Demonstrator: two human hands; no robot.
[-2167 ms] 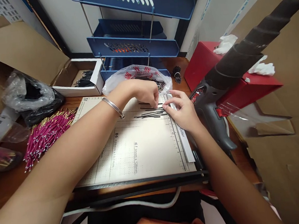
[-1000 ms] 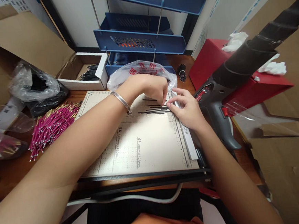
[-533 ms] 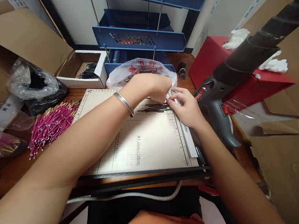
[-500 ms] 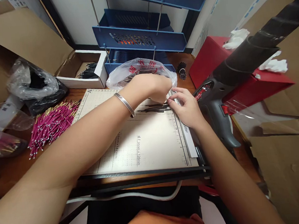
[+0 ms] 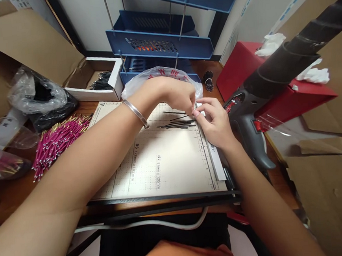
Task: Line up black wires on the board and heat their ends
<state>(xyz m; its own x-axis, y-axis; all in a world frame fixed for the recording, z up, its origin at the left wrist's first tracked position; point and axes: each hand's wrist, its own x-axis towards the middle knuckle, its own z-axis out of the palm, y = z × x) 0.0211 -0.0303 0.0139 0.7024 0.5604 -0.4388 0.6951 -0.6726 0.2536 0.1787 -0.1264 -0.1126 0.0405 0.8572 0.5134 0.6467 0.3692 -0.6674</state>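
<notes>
A beige paper cutter board [image 5: 164, 164] lies before me, its black lever arm [image 5: 295, 51] raised at the right. Several thin black wires [image 5: 176, 124] lie side by side across the board's far end, reaching the ruler strip [image 5: 216, 160]. My left hand [image 5: 176, 94], with a metal bangle on the wrist, is lifted a little and pinches the end of one black wire. My right hand [image 5: 214, 120] rests on the ruler strip, fingers curled, fingertips meeting the left hand's at the wire ends.
A pile of magenta wires [image 5: 58, 141] lies left of the board. Behind stand a white box with black wires [image 5: 101, 84], a plastic bag [image 5: 161, 75] and a blue tray rack [image 5: 161, 46]. A red box [image 5: 271, 84] and cardboard flank the right; plastic bags [image 5: 38, 99] sit left.
My left hand has lifted slightly from the wires and drawn back toward the ruler edge, pinching one wire end. My right hand's fingers have curled up to meet it. The view shifted a little.
</notes>
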